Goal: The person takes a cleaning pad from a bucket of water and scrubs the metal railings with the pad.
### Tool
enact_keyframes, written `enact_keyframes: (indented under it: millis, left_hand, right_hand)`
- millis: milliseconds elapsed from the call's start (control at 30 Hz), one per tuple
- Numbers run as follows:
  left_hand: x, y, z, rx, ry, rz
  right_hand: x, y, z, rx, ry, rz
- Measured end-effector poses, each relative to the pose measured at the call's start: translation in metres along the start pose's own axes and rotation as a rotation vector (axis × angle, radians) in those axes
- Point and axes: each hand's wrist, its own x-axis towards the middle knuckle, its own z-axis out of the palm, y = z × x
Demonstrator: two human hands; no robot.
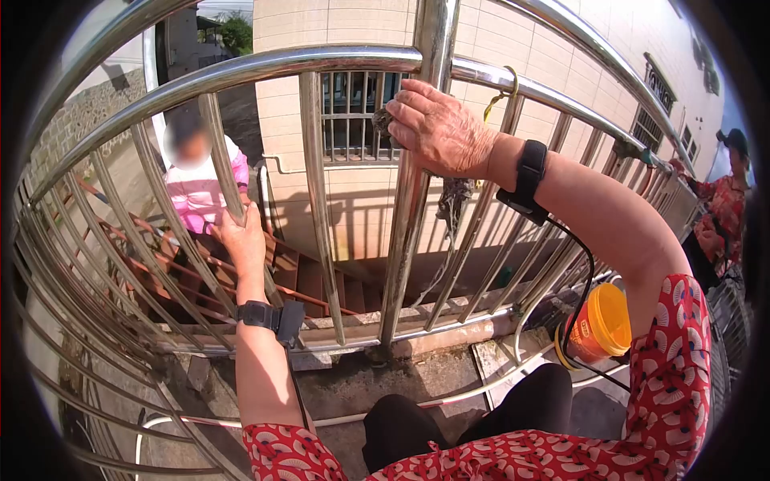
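My left hand (242, 239) is closed round an upright metal bar (220, 152) of the railing, with the arm stretched forward. My right hand (441, 128) is wrapped over a dark, wet-looking rag (455, 196) against the thick steel post (435, 40), just below the upper rail. Part of the rag bulges out left of the fingers, and a ragged end hangs down behind the post. Both wrists wear black bands with cables running off them.
Beyond the railing a person (207, 184) in pink and white stands by reddish stairs (313, 280). A yellow bucket (605, 325) stands at lower right, near a white hose (449, 398). Another person (726, 200) in a cap is at far right. A yellow-green tie (497, 100) hangs from the rail.
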Motion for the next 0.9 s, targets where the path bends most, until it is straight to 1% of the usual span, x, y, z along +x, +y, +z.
enact_keyframes:
  millis: [33,67,100,133,167,200,267,300,333,367,400,433,467,500,567,700,767,833,900]
  left_hand:
    - [-0.001,0.008,0.0,-0.021,-0.005,-0.06]
    - [-0.003,0.018,0.001,0.101,0.022,-0.059]
    - [-0.001,0.016,-0.002,0.127,0.007,-0.065]
    - [-0.003,0.026,0.0,0.112,0.008,-0.107]
    - [-0.004,0.037,0.001,0.144,-0.004,-0.141]
    - [-0.004,0.034,0.001,0.056,-0.019,-0.174]
    - [-0.003,0.029,-0.001,0.065,-0.049,-0.183]
    - [-0.004,0.034,-0.002,0.105,-0.064,-0.143]
    - [-0.004,0.032,-0.002,0.055,-0.079,-0.141]
    - [-0.005,0.034,-0.001,0.003,-0.097,-0.14]
    - [-0.009,0.036,0.001,-0.085,-0.068,-0.131]
    - [-0.007,0.028,0.0,-0.103,-0.074,-0.133]
    - [-0.009,0.03,-0.001,-0.098,-0.083,-0.137]
    - [-0.01,0.031,-0.001,-0.095,-0.089,-0.141]
    - [-0.008,0.025,-0.003,-0.115,-0.086,-0.122]
    - [-0.013,0.025,-0.003,-0.188,-0.089,-0.047]
    - [-0.017,0.031,-0.003,-0.209,-0.087,-0.005]
    - [0.006,-0.007,-0.011,-0.218,-0.144,-0.074]
    - [0.009,-0.013,-0.012,-0.231,-0.167,-0.05]
  right_hand:
    - [0.009,0.007,-0.005,-0.019,-0.069,0.059]
    - [0.014,0.011,-0.007,-0.11,-0.126,0.009]
    - [0.019,0.009,-0.008,-0.138,0.044,-0.018]
    - [0.007,0.01,-0.027,0.142,-0.163,0.042]
    - [0.001,-0.002,-0.023,0.196,-0.184,0.042]
    - [0.0,-0.008,-0.019,0.137,-0.138,0.006]
    - [0.0,-0.019,-0.01,0.005,-0.033,-0.061]
    - [0.001,-0.023,-0.004,-0.07,0.028,-0.093]
    - [0.003,-0.028,0.002,-0.148,0.092,-0.12]
    - [0.0,-0.038,0.012,-0.134,0.093,-0.121]
    - [-0.004,-0.055,0.025,0.14,0.074,-0.024]
    - [-0.007,-0.07,0.036,0.413,0.053,0.071]
    - [-0.009,-0.093,0.027,0.146,-0.04,0.092]
    - [0.008,-0.114,0.041,0.041,-0.514,0.148]
    - [-0.004,-0.155,0.058,0.084,-0.683,0.092]
    - [-0.046,-0.254,0.105,0.222,-0.604,0.021]
    - [-0.058,-0.304,0.119,0.195,-0.75,-0.091]
    - [-0.074,-0.355,0.139,0.102,-0.769,-0.098]
    - [-0.081,-0.389,0.146,0.142,-0.816,-0.141]
